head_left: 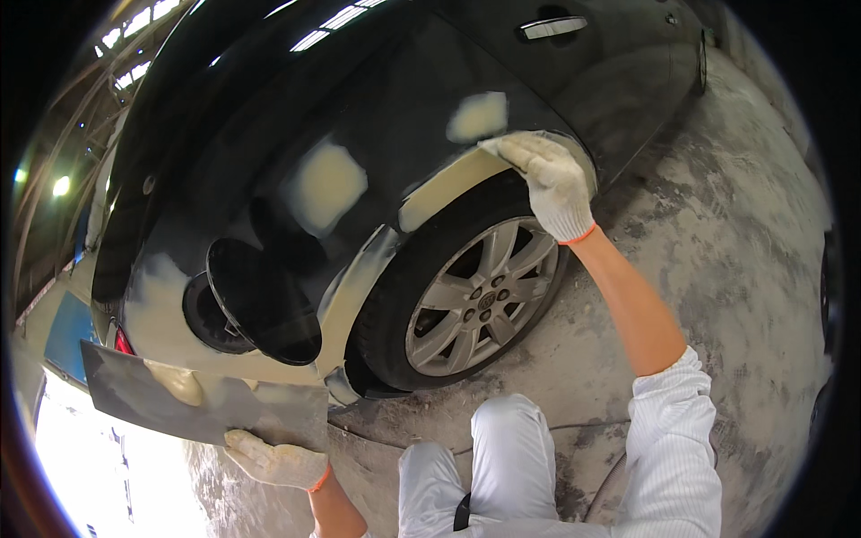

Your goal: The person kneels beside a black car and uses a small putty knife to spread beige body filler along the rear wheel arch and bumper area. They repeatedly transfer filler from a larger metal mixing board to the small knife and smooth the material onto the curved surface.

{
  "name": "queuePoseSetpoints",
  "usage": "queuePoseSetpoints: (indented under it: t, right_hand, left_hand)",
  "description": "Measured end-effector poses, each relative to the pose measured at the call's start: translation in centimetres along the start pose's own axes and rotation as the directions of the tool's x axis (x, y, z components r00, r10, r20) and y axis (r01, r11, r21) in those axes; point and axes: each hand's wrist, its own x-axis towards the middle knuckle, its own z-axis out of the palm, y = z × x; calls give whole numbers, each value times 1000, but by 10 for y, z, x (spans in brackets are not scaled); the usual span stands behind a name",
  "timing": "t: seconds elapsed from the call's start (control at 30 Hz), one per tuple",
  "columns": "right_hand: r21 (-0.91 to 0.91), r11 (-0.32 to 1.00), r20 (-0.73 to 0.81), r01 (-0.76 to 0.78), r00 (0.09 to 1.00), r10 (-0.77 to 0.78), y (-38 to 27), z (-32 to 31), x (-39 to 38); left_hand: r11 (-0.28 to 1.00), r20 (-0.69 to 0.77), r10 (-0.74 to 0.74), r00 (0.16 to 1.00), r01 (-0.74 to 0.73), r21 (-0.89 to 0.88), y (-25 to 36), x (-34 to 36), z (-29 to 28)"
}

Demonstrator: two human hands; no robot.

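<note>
My left hand point(276, 459), in a white knit glove, grips the lower edge of a flat grey metal putty board point(215, 414). A beige lump of body filler point(177, 384) sits on the board's upper part. My right hand point(547, 169), also gloved, is at the upper edge of the black car's wheel arch, its fingers pressed together along the beige filler strip point(457, 186). Whatever those fingers hold is hidden. More filler patches point(330, 186) mark the black body panel point(395, 99), with a smaller patch point(478, 117) just above my right hand.
Below the arch is a tyre with a silver alloy wheel point(484, 300). The round fuel flap point(263, 300) hangs open near the board. A dark hose point(592, 423) crosses the dusty concrete floor point(717, 269) by my knees. A door handle point(553, 28) is at the top.
</note>
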Motion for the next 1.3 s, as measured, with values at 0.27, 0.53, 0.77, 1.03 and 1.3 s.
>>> queuePoseSetpoints:
  t: [0.27, 0.53, 0.77, 1.03, 1.3]
  right_hand:
    - [-220, 908, -115, -355, 934, 338, 49, 7, 21]
    - [-132, 895, -119, -425, 904, 411, -80, -7, -36]
    - [546, 239, 208, -803, 406, 890, -314, 29, -22]
    - [386, 618, 624, -685, 687, 372, -476, 116, -27]
    - [251, 53, 647, -967, 209, 733, -534, 150, -62]
  left_hand:
    - [997, -9, -78, 997, 78, -12, 7, 4, -5]
    - [973, -47, -184, 982, 174, -154, -4, 3, -11]
    - [970, 41, -106, 993, 95, 226, -52, -16, -57]
    - [929, 225, -325, 919, 354, -106, -119, -17, -136]
    - [831, 78, -503, 861, 507, -229, -164, 66, -194]
